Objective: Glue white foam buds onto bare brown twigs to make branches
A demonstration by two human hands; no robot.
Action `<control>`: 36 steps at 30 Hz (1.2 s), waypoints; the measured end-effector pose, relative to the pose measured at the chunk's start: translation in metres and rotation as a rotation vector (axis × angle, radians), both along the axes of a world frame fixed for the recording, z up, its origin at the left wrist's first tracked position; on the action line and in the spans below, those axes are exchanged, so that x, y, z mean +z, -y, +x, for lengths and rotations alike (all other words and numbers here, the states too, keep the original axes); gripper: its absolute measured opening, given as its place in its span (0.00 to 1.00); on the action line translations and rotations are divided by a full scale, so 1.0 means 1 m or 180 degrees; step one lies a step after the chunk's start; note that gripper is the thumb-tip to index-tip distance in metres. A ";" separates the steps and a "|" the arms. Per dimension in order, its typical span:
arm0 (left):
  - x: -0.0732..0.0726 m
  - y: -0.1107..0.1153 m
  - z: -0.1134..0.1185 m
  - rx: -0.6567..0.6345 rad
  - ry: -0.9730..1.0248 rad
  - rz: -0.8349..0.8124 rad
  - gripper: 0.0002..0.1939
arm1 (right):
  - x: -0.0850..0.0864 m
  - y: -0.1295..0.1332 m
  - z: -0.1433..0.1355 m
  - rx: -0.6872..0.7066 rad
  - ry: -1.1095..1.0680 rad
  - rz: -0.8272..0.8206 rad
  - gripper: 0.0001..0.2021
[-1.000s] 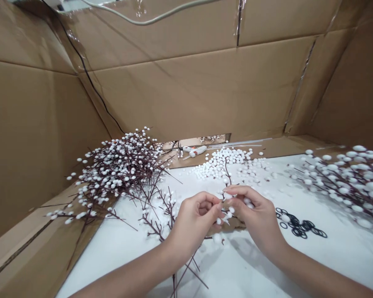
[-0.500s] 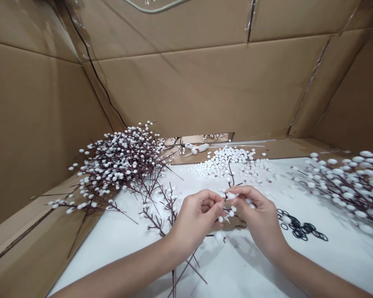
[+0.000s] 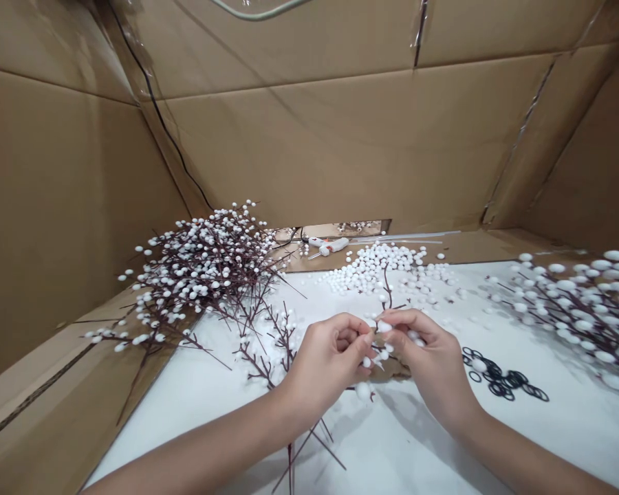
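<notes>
Over the white tabletop my two hands meet at a dark brown twig of an artificial berry branch. The fingertips of my right hand pinch a white berry against it. My left hand is closed, thumb and forefinger pressed together at the same branch; its exact hold is partly hidden. More white berries hang on the branch between and below my fingers. Left of my left hand lie bare brown twigs, with stems showing beneath my forearm.
A heap of berry branches fills the back left; more branches lie at right. Loose white berries are piled at the back, near a white glue gun. Black rings lie right of my hand. Cardboard walls enclose the table.
The view has shifted very slightly. Both hands stay at the branch in nearly the same pose, with the berry still between my right fingertips.
</notes>
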State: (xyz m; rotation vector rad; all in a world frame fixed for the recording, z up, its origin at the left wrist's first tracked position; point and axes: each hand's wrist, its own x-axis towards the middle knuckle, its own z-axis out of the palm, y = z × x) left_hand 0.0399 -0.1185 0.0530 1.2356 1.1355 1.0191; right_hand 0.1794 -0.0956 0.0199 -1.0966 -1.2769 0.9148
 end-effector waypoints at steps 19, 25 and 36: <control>0.002 0.001 -0.002 0.0018 -0.0264 0.0296 0.07 | -0.001 0.002 0.002 -0.0005 0.0102 -0.0078 0.05; 0.004 0.003 -0.003 -0.0006 -0.0345 0.0388 0.08 | 0.001 0.003 0.002 -0.0053 0.0151 0.0019 0.06; 0.003 -0.006 -0.006 0.0038 0.0053 -0.0225 0.07 | 0.014 -0.003 0.015 0.0269 0.0860 0.0239 0.09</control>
